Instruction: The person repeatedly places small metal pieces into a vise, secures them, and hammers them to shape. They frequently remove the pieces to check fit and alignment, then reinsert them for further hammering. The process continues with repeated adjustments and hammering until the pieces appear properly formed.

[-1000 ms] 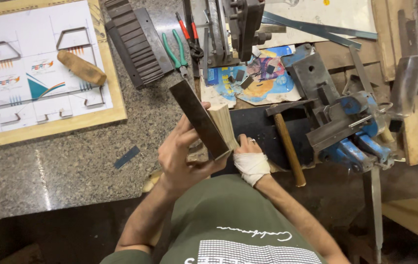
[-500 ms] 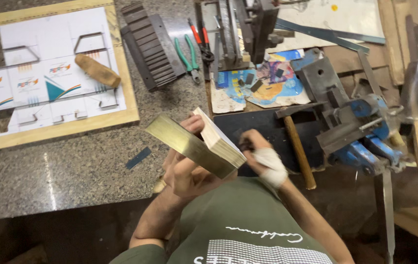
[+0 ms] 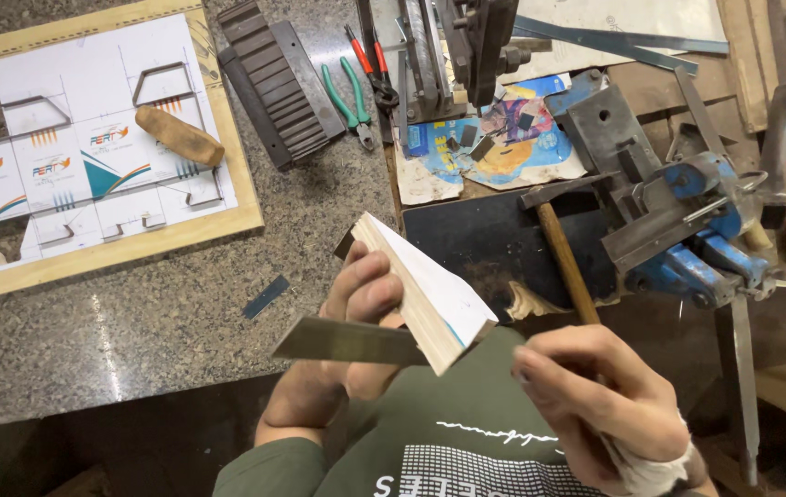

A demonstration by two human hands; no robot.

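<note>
Your left hand is gripping a pale, matt wooden block faced with smooth white paper, plus a dull grey metal strip. White cloth is wrapping your right hand. The countertop is showing glossy speckled stone; a hammer is showing a worn wooden handle.

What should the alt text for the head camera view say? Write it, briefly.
A person's left hand holds a small wooden block with a white face and a flat metal strip sticking out sideways, while the bandaged right hand hovers beside it. Beyond lie a hammer, green pliers, a blue vise and a wooden board with box outlines on a granite bench.
</note>
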